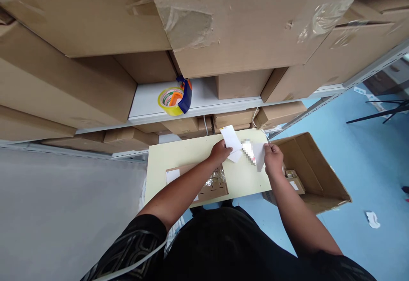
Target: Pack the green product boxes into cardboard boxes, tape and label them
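– Brown, tape-scarred cardboard box (255,25) looming nearest us, up top! Below it, 2 hands over the pale cream rectangular bench (182,153). What's the left up to?

– Left hand (220,152) pinched narrow, thumb on a white rectangular paper slip (230,137), out towards the far right corner. Another white paper piece (235,157) peeks out beneath; whether it's gripped too, I can't tell.

– And the right hand (274,157)?

– Fingertips closed on a pale grey paper sheet (259,155), near the bench's right edge. White patterned item (248,151) between the papers, too blurred to read!

– So what's good handling?

– Light pinch, I'd say, thumbs at the margins, no creases. Best to hold both papers over the bench, or 1 could drop past the right edge into that deep brown carton (315,162).

– And the flat brown cardboard package (213,190) by the near edge?

– Left forearm (185,185) crosses above it; elbow high, or it may drag!
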Motion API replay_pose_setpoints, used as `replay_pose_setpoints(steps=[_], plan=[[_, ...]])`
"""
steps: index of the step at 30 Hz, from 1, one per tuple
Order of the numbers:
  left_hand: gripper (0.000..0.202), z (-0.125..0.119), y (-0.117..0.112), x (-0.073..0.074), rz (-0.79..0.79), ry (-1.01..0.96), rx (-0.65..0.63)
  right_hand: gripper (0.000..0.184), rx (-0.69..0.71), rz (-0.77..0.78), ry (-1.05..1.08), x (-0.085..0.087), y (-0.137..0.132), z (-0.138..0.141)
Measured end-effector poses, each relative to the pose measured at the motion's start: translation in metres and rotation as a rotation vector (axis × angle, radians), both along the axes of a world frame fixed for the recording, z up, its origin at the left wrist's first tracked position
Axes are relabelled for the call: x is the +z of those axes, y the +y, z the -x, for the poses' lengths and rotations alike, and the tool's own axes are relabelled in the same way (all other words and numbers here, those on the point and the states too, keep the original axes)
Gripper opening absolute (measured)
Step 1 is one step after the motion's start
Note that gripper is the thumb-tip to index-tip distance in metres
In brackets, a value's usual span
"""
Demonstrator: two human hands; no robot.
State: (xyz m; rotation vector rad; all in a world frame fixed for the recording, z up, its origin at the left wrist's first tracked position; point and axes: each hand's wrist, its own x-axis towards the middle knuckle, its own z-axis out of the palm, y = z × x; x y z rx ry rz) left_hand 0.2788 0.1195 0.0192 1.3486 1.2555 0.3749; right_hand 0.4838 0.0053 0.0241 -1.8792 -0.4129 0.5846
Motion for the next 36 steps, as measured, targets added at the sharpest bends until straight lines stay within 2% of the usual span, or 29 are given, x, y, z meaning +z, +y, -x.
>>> replay_pose_setpoints(steps=[5,10,12,16,20,22,25,28,32,36], plan=[[0.031,-0.003,0.006,0.008,0.135,0.01,-0.034,0.038,-0.038,-0.069,0.134,-0.001,-0.002,-0.004],[0.022,0.007,0.023,0.014,-0.049,0.39,-0.24,0.032,-0.036,-0.081,0.174,0.0,-0.008,-0.001],[0.017,0.015,0.027,0.018,-0.102,0.432,-0.277,0.03,-0.036,-0.076,0.221,0.001,-0.01,0.0],[0.016,0.032,0.018,0.038,-0.189,0.232,-0.209,0.03,0.029,-0.151,0.394,0.013,-0.006,0.007],[0.034,0.047,-0.011,0.072,-0.176,-0.113,-0.252,0.03,0.207,-0.325,0.523,0.042,0.007,0.029],[0.037,0.056,-0.027,0.09,-0.144,-0.215,-0.283,0.031,0.292,-0.374,0.567,0.06,0.015,0.045],[0.03,0.073,-0.049,0.112,-0.088,-0.256,-0.303,0.031,0.402,-0.393,0.595,0.082,0.025,0.071],[0.03,0.096,-0.06,0.129,-0.089,-0.3,-0.244,0.029,0.466,-0.394,0.611,0.101,0.029,0.096],[0.03,0.13,-0.059,0.146,-0.097,-0.432,-0.09,0.026,0.546,-0.379,0.643,0.121,0.025,0.128],[0.031,0.162,-0.06,0.164,-0.058,-0.488,-0.059,0.028,0.669,-0.304,0.681,0.135,0.022,0.158]])
